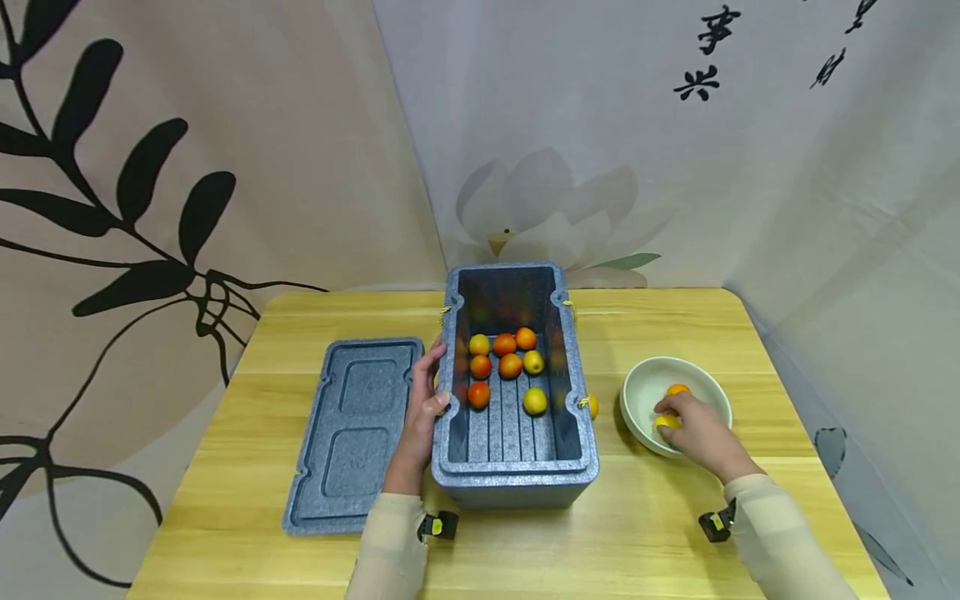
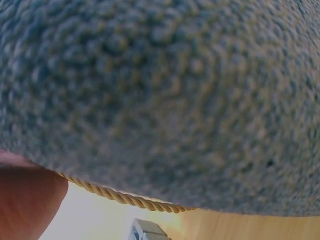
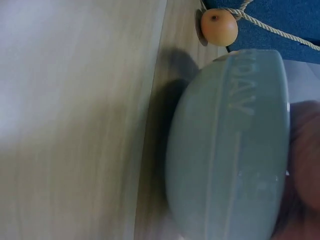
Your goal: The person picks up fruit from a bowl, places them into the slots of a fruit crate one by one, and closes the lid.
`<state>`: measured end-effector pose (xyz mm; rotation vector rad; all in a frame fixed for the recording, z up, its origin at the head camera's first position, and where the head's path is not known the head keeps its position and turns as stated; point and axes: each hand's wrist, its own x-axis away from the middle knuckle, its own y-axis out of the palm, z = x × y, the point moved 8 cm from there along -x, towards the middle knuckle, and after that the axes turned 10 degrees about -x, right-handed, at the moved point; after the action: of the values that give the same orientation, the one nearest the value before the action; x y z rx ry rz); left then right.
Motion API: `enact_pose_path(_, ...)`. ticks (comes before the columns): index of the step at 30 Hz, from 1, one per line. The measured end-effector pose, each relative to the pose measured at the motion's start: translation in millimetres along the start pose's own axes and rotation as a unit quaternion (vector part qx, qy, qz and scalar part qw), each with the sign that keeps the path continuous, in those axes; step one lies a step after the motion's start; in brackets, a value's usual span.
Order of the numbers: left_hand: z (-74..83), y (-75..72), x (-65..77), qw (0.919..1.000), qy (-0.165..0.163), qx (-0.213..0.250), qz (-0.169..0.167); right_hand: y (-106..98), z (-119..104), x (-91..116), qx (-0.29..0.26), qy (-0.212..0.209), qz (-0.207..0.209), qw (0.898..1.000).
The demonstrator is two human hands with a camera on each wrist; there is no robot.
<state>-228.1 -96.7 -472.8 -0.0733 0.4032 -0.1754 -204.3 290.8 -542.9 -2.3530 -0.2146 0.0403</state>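
Observation:
A deep grey-blue foam box (image 1: 517,475) stands uncovered, with several small red, orange and yellow fruits (image 1: 510,366) on its ribbed floor. My left hand (image 1: 420,412) rests against the box's left side, its thumb by the rim. The left wrist view is mostly the box's speckled wall (image 2: 160,100), a twisted rope (image 2: 130,198) under it. Over on the right, my right hand (image 1: 697,429) reaches into a pale green bowl (image 1: 645,379) and pinches a yellow fruit (image 1: 667,422). An orange fruit (image 1: 678,389) lies behind its fingers. From the right wrist, the bowl's wall hides most of that hand.
Left of the box lies its flat grey lid (image 1: 352,442). One loose fruit (image 1: 593,407) sits on the wooden table (image 1: 630,533) against the box's right side, near a yellow rope knot (image 1: 584,402). Printed cloth (image 1: 337,167) hangs behind the table.

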Motion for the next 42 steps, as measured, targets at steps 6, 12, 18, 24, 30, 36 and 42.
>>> enact_pose_path(6,-1.9,-0.4,1.4,1.0000,-0.008,0.000,0.004,1.9,-0.2,-0.5,0.015,0.011,-0.010,1.000)
enact_pose_path(12,-0.9,-0.4,0.5,0.9999,-0.010,-0.004,0.008,3.8,1.0,-1.3,0.022,0.015,-0.016,1.000)
enact_pose_path(18,0.4,0.1,0.2,0.9999,-0.009,-0.003,0.008,4.2,2.1,-0.5,0.020,0.014,-0.012,1.000)
enact_pose_path(24,-0.7,-0.1,0.9,0.9999,-0.006,-0.004,0.007,3.8,-0.2,0.3,0.013,0.006,-0.006,1.000)
enact_pose_path(30,-0.7,-2.1,-3.4,1.0000,-0.004,-0.004,0.008,2.5,-2.2,-1.4,-0.007,0.011,-0.002,1.000)
enact_pose_path(36,-1.3,-1.5,-3.8,1.0000,-0.009,-0.001,0.005,-1.1,-4.3,-0.7,-0.052,0.006,0.003,0.999)
enact_pose_path(42,-2.9,-0.4,0.6,0.9999,-0.012,0.002,0.010,-11.4,-18.9,-3.6,-0.085,-0.035,0.017,0.996)
